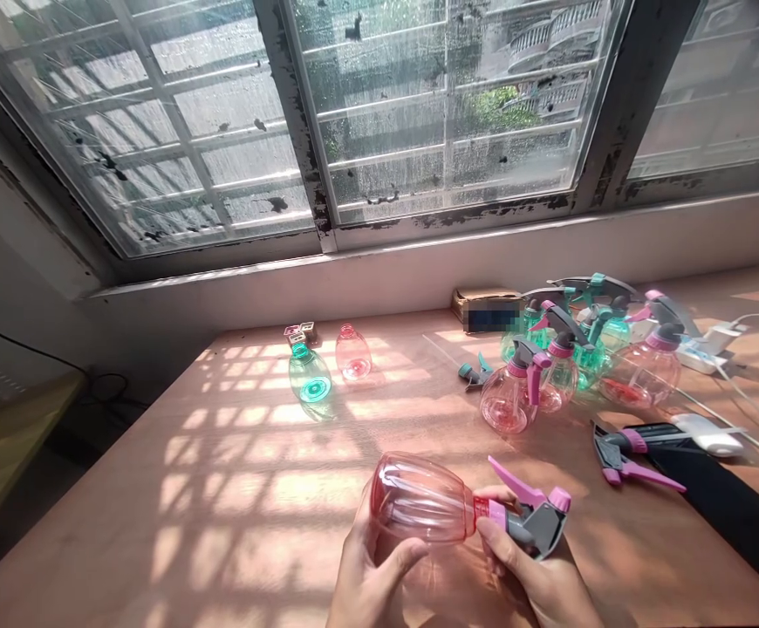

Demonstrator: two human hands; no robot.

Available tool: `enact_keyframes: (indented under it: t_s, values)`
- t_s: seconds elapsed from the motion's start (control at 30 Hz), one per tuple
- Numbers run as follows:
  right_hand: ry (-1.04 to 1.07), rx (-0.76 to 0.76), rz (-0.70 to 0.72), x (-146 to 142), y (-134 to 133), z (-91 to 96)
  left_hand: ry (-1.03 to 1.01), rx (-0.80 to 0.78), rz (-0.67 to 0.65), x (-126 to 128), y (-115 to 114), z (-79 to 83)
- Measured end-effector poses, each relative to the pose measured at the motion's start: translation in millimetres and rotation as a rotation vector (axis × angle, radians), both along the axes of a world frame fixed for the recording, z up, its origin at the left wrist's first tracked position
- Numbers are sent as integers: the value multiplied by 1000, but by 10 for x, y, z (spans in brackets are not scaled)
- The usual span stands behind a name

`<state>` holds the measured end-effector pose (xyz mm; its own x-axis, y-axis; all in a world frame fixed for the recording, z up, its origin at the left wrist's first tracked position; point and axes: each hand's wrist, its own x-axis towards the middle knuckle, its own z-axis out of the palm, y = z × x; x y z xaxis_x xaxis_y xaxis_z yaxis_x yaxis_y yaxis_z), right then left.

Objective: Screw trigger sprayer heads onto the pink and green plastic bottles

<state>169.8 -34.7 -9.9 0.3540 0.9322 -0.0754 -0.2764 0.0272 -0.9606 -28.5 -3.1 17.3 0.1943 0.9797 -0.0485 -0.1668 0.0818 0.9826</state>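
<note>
A clear pink bottle (422, 497) lies sideways above the table in front of me, its neck pointing right. Fingers of my left hand (372, 567) wrap around its base end, with the thumb along the near side. At the neck, my right hand (523, 558) pinches the pink collar of a grey and pink trigger spray head (540, 522). The collar sits at the mouth of the bottle; whether it is screwed tight I cannot tell. The spray head's pink trigger points up and to the left. Some right fingers are hidden behind the neck.
Capless green (311, 377) and pink (353, 353) bottles stand at the back left. Several bottles with spray heads (510, 397) crowd the right. Loose spray heads (628, 453) (475, 373), a black mat (733, 497), a white mouse (707, 434), cables and a cardboard box (484, 305) surround them.
</note>
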Motion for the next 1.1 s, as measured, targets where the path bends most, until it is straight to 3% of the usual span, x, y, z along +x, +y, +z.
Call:
enact_keyframes:
  t_s: [0.23, 0.43, 0.6, 0.87, 1.1]
  values:
    - [91, 21, -34, 11, 34, 21, 54, -7, -6, 38, 2, -40]
    - [41, 19, -10, 28, 28, -21, 79, 23, 39, 14, -12, -127]
    - [35, 15, 10, 27, 36, -65, 100, 8, 58, 7, 17, -85]
    - [34, 14, 14, 15, 38, 33, 97, -67, -24, -24, -5, -71]
    - [58, 1, 21, -12, 26, 65, 72, -25, -20, -24, 9, -60]
